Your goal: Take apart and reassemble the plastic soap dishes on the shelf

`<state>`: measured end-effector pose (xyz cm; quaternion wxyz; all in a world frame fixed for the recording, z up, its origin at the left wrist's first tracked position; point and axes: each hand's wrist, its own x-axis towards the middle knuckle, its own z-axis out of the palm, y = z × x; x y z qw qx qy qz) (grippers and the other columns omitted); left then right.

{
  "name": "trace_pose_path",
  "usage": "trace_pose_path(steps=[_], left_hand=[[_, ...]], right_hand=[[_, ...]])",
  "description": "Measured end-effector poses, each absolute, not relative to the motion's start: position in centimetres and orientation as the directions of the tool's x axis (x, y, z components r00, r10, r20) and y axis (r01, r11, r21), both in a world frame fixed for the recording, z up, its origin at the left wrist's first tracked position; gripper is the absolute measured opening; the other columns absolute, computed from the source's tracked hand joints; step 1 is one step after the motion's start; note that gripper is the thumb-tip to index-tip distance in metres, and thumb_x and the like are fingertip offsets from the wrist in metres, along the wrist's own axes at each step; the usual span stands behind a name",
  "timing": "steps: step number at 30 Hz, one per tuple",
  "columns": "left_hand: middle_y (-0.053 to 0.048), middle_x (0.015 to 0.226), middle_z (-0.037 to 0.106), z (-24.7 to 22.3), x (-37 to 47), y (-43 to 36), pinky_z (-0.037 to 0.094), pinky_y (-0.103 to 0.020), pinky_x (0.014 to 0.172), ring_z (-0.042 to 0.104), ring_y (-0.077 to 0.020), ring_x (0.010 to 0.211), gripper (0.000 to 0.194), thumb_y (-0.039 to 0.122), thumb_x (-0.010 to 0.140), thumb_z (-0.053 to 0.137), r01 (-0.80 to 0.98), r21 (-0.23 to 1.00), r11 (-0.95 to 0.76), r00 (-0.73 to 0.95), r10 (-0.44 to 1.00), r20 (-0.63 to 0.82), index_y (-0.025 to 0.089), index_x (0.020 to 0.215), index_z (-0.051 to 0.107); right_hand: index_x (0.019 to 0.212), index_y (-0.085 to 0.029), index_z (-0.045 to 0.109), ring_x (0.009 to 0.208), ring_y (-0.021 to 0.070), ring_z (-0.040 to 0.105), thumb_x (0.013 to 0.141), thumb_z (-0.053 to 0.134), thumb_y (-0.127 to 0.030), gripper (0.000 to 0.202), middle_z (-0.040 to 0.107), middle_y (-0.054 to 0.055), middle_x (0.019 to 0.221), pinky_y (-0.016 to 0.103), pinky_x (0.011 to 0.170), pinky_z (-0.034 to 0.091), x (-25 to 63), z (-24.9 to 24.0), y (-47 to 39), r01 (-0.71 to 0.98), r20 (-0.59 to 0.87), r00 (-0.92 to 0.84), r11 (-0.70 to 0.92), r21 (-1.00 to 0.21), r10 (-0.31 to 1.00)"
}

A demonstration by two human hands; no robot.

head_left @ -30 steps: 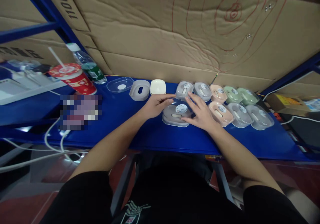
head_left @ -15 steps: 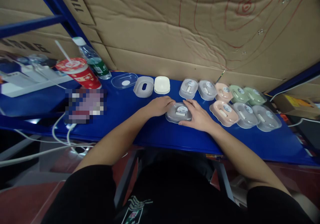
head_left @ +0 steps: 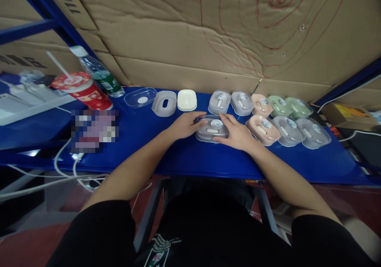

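Observation:
Between my two hands a grey soap box (head_left: pixel 212 134) with a clear lid and a round white sticker lies flat on the blue table (head_left: pixel 184 159). My left hand (head_left: pixel 187 124) grips its left end, thumb over the lid's edge. Around the right end, my right hand (head_left: pixel 236 134) has its fingers at the back and its thumb along the front. Behind my left hand are a cream tray (head_left: pixel 187 100), a grey box shell (head_left: pixel 169 107) with an oval slot, and a loose clear lid (head_left: pixel 133 99) bearing a white sticker.
Several lidded boxes stand in two rows at the right, among them a peach box (head_left: pixel 263 130) and a green box (head_left: pixel 279 106). At the left are a red cup (head_left: pixel 89 92) with a straw, a bottle (head_left: pixel 102 78) and white cables (head_left: pixel 61 155). Cardboard (head_left: pixel 166 40) walls the back.
The camera view has shifted slightly, so the table things sit further left in it. Both hands stay on the grey soap box; my left thumb now reaches further over its lid.

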<state>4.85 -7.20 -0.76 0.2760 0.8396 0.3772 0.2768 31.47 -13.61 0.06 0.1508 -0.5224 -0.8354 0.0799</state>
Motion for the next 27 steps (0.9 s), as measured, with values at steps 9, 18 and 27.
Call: trace_pose_path(steps=[9,18,27], left_hand=[[-0.015,0.14,0.073,-0.3,4.5,-7.6,0.058,-0.042,0.093,0.075,-0.0266,0.104,0.062,0.062,0.104,0.053,0.516,0.649,-0.558,0.602,0.776,0.189,0.018,0.146,0.067],[-0.018,0.123,0.077,0.1,4.5,-7.9,0.058,-0.044,0.095,0.074,-0.0317,0.108,0.086,0.066,0.093,0.07,0.518,0.664,-0.539,0.637,0.761,0.122,0.014,0.16,0.052],[-0.016,0.126,0.075,-1.0,4.4,-7.1,0.06,-0.045,0.093,0.074,-0.0293,0.102,0.08,0.057,0.092,0.076,0.484,0.697,-0.529,0.615,0.772,0.159,0.02,0.159,0.053]], right_hand=[[0.165,-0.017,0.043,0.141,0.0463,0.061,0.088,0.069,-0.076,0.1,0.054,0.021,0.163,0.062,0.108,0.058,31.7,0.9,-13.8,0.854,0.174,-0.437,0.468,-0.227,0.882],[0.173,-0.018,0.025,0.146,0.049,0.055,0.094,0.057,-0.081,0.105,0.041,0.024,0.171,0.065,0.109,0.057,32.4,0.2,-13.3,0.818,0.154,-0.497,0.52,-0.244,0.854],[0.175,-0.018,0.016,0.165,0.0484,0.022,0.093,0.068,-0.072,0.111,0.023,0.024,0.179,0.073,0.13,0.025,32.6,-0.5,-12.7,0.781,0.221,-0.557,0.595,-0.188,0.801]])
